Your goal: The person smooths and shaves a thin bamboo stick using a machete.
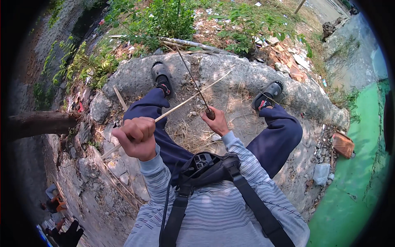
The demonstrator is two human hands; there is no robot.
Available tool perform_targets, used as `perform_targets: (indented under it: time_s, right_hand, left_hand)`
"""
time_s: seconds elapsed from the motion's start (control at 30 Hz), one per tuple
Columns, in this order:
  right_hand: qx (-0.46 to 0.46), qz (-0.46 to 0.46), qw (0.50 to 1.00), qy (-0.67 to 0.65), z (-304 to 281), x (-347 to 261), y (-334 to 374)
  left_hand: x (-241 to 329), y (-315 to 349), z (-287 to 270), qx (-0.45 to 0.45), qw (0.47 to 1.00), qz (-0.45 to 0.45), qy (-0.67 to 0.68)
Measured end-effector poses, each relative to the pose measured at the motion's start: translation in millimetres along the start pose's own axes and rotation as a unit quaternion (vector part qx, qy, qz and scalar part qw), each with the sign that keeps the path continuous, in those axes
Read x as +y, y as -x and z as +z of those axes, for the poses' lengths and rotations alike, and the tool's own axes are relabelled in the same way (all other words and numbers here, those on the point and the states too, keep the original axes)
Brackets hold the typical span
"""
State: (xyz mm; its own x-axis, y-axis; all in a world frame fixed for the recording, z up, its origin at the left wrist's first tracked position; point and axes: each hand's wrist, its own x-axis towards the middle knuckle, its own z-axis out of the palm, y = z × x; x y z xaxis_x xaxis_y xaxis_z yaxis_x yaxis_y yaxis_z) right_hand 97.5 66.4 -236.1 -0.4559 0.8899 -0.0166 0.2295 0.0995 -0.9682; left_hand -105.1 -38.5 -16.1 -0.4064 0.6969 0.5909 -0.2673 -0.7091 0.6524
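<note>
My left hand is closed in a fist around a long, pale strip that looks like split bamboo or cane. The strip runs from low left, past my fist, up to the right between my feet. In my right hand is the brown handle of a long, thin, dark tool, a slim blade or rod. Its far end points up and left, away from me. Tool and strip cross just ahead of my right hand; whether they touch I cannot tell. Pale, thin shavings lie on the ground between my legs.
A rough stone ledge curves under my shoes, with plants and litter beyond. A tree trunk juts in at left. An orange-brown ridged block and a clear plastic container lie by the green surface. Other people appear lower left.
</note>
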Motion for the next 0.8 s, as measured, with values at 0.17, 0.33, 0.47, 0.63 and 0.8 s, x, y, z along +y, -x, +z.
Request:
perform_targets:
  time_s: [0.17, 0.33, 0.47, 0.63, 0.8]
  right_hand:
    - [-0.024, -0.044, 0.999, -0.015, -3.9, -11.1, 4.6]
    - [-0.023, -0.037, 0.999, 0.014, -4.3, 1.7, 2.8]
    - [-0.04, -0.028, 0.998, 0.032, -7.9, -11.8, 1.6]
    - [-0.017, -0.02, 0.998, 0.049, -0.9, 2.0, -4.7]
    - [0.026, 0.027, 0.999, 0.01, 9.2, 13.9, -6.1]
  left_hand:
    - [1.5, -1.4, 10.9, -0.085, 0.996, 0.0, -0.027]
    - [0.5, -0.3, 11.6, -0.101, 0.995, -0.017, 0.001]
    - [0.8, -1.3, 9.8, -0.084, 0.996, -0.007, -0.003]
    - [-5.5, 0.6, 18.1, -0.049, 0.999, 0.017, -0.008]
    - [-8.2, 8.4, 10.0, 0.098, 0.995, 0.031, 0.01]
